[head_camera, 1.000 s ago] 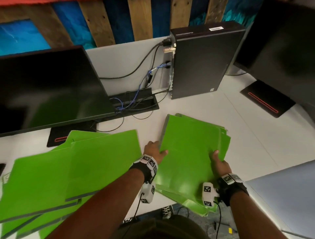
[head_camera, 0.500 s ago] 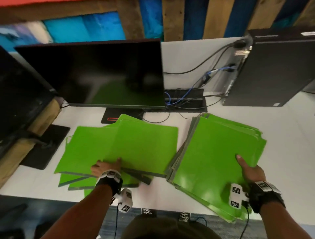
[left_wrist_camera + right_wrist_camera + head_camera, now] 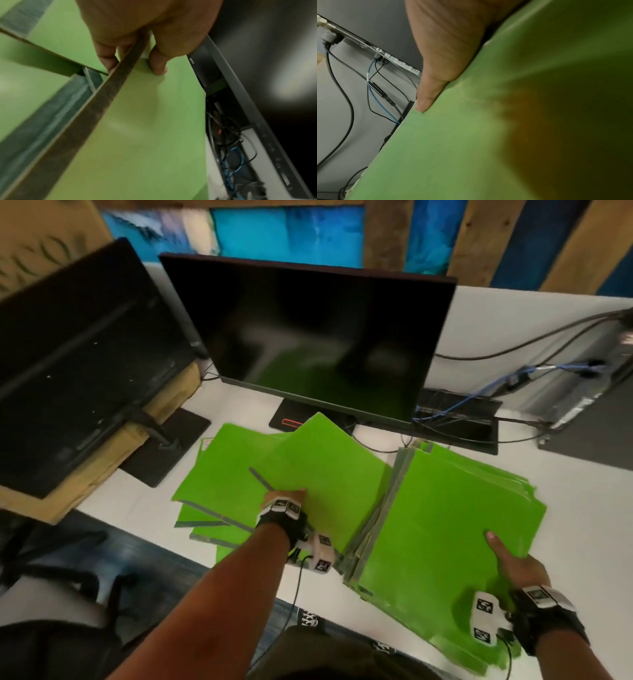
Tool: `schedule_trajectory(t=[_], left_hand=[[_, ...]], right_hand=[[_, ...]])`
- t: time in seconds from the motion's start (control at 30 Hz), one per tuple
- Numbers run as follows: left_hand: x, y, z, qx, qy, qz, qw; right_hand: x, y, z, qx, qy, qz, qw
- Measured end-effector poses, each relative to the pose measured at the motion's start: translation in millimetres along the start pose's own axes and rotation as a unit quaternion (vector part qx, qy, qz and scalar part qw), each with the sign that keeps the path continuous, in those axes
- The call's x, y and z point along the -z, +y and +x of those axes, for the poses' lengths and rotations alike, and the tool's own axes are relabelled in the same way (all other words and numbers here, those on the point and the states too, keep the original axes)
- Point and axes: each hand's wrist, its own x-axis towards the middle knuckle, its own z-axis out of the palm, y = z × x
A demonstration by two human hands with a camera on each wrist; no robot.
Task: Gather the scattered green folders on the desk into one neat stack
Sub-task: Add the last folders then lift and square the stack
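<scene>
A green folder [image 3: 325, 474] is raised off the loose pile of green folders [image 3: 219, 474] at the desk's front left, tilted up toward the right. My left hand [image 3: 284, 495] pinches its near dark-edged side. In the left wrist view the thumb [image 3: 157, 65] lies on top of this folder [image 3: 145, 135] and the fingers [image 3: 108, 58] go beneath. To the right lies a thicker stack of green folders [image 3: 445, 525], partly overhanging the front edge. My right hand [image 3: 513, 566] grips its near right corner, thumb [image 3: 428, 94] on the top folder [image 3: 488, 135], fingers hidden underneath.
A black monitor [image 3: 315, 337] stands right behind the loose pile, its base [image 3: 291, 422] touching it. A second monitor [image 3: 85, 354] and a cardboard box [image 3: 102, 467] are at the left. Cables [image 3: 462, 412] and a computer tower [image 3: 599, 412] sit at the back right. White desk [image 3: 582, 508] shows right of the stack.
My left hand has taken hold of the top loose folder and lifted it up, tilting it toward the right stack. The right hand keeps its hold on the stack.
</scene>
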Motion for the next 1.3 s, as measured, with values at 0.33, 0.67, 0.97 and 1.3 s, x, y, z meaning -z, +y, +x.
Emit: schedule_trajectory(t=[0.33, 0.67, 0.97, 1.3], left_hand=[[58, 11, 22, 0.012, 0.225, -0.236, 0.945], [90, -63, 61, 0.107, 0.132, 0.118, 0.978], [107, -39, 51, 0.034, 0.058, 0.188, 0.98], [118, -16, 46, 0.066, 0.165, -0.103, 0.979]], right_hand=[[0, -3, -3, -0.001, -0.01, -0.022, 1.0], [-4, 0, 7, -0.008, 0.005, -0.011, 1.0], [-5, 4, 16, -0.005, 0.005, -0.015, 1.0], [-6, 4, 18, -0.017, 0.01, -0.025, 1.0]])
